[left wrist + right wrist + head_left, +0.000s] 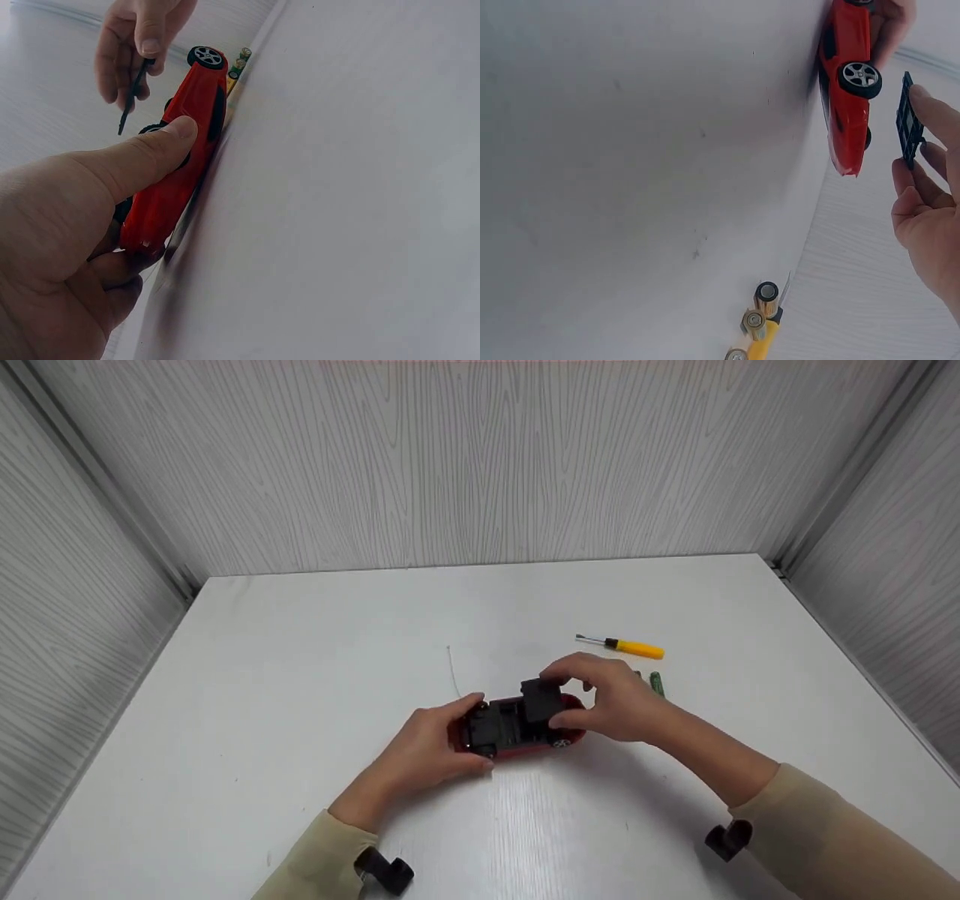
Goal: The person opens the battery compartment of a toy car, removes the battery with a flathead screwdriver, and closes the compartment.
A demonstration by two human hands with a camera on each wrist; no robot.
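A red toy car [519, 751] lies upside down on the white table, its black underside facing up with an open compartment in it. My left hand [420, 746] grips one end of the car, thumb along the near side and fingers round the far side. Between thumb and fingers of my right hand [619, 701] is a thin black rectangular cover [541, 701], pinched by its edges. It is held over the car's underside, and the right wrist view shows the cover [909, 124] apart from the car [849, 112]. A thin antenna wire [451, 671] sticks out from the car's far side.
A yellow-handled screwdriver [637, 649] lies beyond my right hand. Close to it are cylindrical batteries, one a green battery [657, 684] partly behind the hand; the right wrist view shows a battery [766, 292] end-on. Wood-grain panels [480, 465] stand round the table.
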